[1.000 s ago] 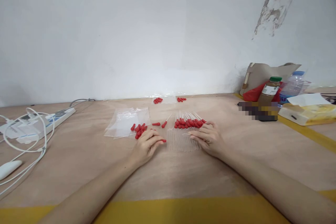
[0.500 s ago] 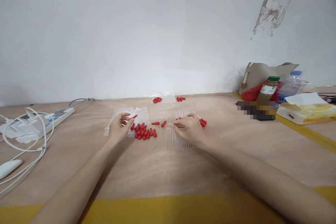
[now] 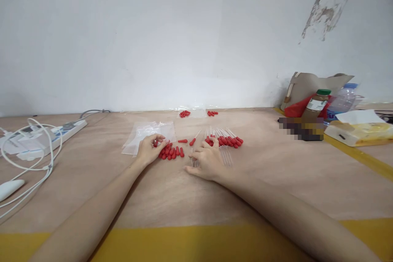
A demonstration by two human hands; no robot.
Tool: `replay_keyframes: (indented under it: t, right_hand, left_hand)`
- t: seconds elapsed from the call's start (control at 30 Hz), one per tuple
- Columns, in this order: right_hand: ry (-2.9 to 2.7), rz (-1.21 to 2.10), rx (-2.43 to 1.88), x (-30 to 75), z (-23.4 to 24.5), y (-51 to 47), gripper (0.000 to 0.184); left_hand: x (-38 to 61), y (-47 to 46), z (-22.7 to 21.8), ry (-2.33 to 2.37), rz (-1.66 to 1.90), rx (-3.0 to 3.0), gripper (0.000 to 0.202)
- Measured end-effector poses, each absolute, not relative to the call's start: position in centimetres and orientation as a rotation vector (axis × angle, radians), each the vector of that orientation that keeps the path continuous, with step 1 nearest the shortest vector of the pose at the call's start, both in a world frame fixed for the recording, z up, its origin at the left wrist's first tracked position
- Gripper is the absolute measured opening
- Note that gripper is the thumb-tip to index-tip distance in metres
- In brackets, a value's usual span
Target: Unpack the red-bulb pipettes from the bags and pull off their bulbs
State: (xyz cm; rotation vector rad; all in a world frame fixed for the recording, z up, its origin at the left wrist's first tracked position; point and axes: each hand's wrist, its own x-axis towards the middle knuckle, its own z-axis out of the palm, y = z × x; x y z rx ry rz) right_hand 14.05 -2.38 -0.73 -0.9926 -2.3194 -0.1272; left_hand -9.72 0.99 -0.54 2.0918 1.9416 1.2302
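My left hand [image 3: 149, 150] rests on the wooden table with its fingers curled, pinching a red rubber bulb at the edge of a loose pile of red bulbs [image 3: 172, 153]. My right hand [image 3: 206, 159] lies just right of that pile, fingers closed on a thin clear glass tube at its left side. More bare glass tubes [image 3: 226, 155] lie beside its knuckles. Behind it sits a row of several tubes fitted with red bulbs [image 3: 229, 140]. Two single bulbed tubes [image 3: 192, 141] lie between the hands, farther back.
Clear plastic bags [image 3: 144, 133] lie behind my left hand. More red bulbs [image 3: 184, 113] sit near the wall. A power strip with white cables [image 3: 66, 132] is at left. A bottle [image 3: 316, 104], bag and tissue pack [image 3: 360, 131] stand at right. Yellow tape [image 3: 196, 241] marks the front edge.
My left hand came back from the plastic bags to the bulb pile. My right hand slid left and nearer, uncovering the row of bulbed tubes.
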Motion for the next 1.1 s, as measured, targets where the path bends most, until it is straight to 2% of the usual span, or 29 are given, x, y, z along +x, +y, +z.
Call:
replay_keyframes:
  t: [0.4,0.57,0.67,0.8,0.97,1.1]
  right_hand:
    - [-2.366,-0.217,-0.976,13.9,-1.2,-2.3,0.055]
    - [-2.255,-0.302,-0.997,15.8,0.6,-2.0,0.040]
    - [-2.128,-0.367,-1.033,18.5,1.6,-1.3,0.045]
    - [-2.018,-0.360,-1.066,22.1,1.0,-0.6,0.047]
    - [-1.967,-0.375,-1.096,24.1,-1.0,-1.0,0.042]
    - [-1.950,-0.389,-1.132,24.5,-1.4,-1.0,0.039]
  left_hand:
    - [-10.0,0.9,-0.6,2.035,1.364,2.128,0.029]
    - [-9.3,-0.3,0.9,2.082,1.465,2.261,0.019]
    - [-7.7,-1.0,2.2,2.052,1.294,2.457,0.015]
    - [-4.2,-0.4,3.1,1.939,0.850,2.691,0.019]
    - [-0.1,3.0,3.2,2.095,0.412,2.524,0.035]
    - [1.4,5.4,2.6,2.186,0.299,2.387,0.033]
